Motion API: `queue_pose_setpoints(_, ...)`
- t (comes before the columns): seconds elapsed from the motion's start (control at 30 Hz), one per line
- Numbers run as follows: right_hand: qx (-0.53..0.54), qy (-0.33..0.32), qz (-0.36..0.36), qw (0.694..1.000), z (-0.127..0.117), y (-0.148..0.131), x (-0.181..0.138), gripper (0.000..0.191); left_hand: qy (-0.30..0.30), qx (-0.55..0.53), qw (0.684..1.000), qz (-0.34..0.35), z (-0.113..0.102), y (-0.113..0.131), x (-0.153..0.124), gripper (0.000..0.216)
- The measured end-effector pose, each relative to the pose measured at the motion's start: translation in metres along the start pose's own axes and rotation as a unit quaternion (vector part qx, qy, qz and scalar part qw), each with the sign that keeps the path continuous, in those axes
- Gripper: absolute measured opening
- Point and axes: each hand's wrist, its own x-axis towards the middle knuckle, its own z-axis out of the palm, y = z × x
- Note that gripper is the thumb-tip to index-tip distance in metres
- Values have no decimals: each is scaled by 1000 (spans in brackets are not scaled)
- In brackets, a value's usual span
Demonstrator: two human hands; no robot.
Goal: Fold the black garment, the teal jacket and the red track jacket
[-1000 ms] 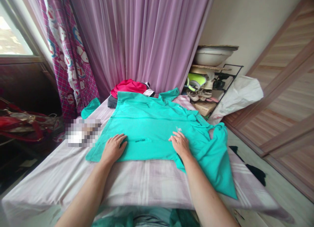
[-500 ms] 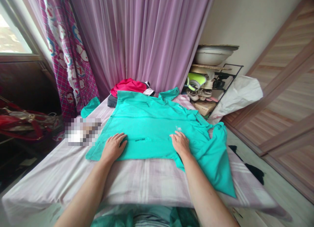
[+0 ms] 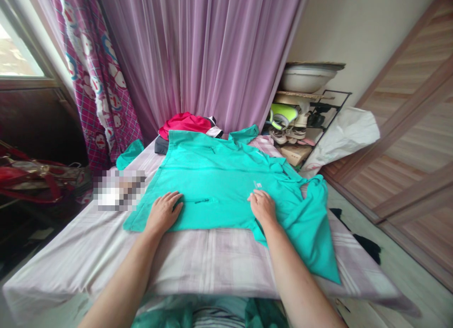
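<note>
Head view: the jacket (image 3: 215,181) lies across the table (image 3: 205,259), its body already spread flat; the near sleeve (image 3: 316,240) and shoulder end are left rumpled. The left hand (image 3: 164,212) and right hand (image 3: 263,208) rest on it, fingers loosely extended, gripping nothing.

Table (image 3: 205,266) under a pale checked tablecloth (image 3: 88,252).
A green jacket (image 3: 219,181) lies spread across the middle, one sleeve (image 3: 318,252) slanting toward the front right. Behind it sits a pile of clothes (image 3: 186,123), red over dark; along the left edge lie some green fabric (image 3: 130,154) and, nearer, a blurred-out item (image 3: 118,192).
</note>
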Motion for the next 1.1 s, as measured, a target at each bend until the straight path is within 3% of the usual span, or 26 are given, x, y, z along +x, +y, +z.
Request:
queue_pose_setpoints(0.13, -47, 10, 75, 996, -10, -2, -7, 44, -6, 4, 1000, 1, 0, 0, 0, 48)
queue_pose_setpoints(0.27, -55, -23, 110, 992, -15, -1, -10, 51, -6, 5, 1000, 0, -2, 2, 0, 48)
queue_pose_setpoints(0.73, -26, -30, 75, 996, -12, 4, -8, 42, -18, 6, 1000, -6, -4, 3, 0, 49)
queue_pose_setpoints(0.93, -12, 9, 16, 1000, -9, 1, -6, 43, -29, 16, 999, -16, -8, 9, -3, 49)
queue_pose_setpoints(1.1, -17, -25, -26, 999, -4, 1, -8, 41, -25, 39, 998, -44, -13, 18, -5, 47)
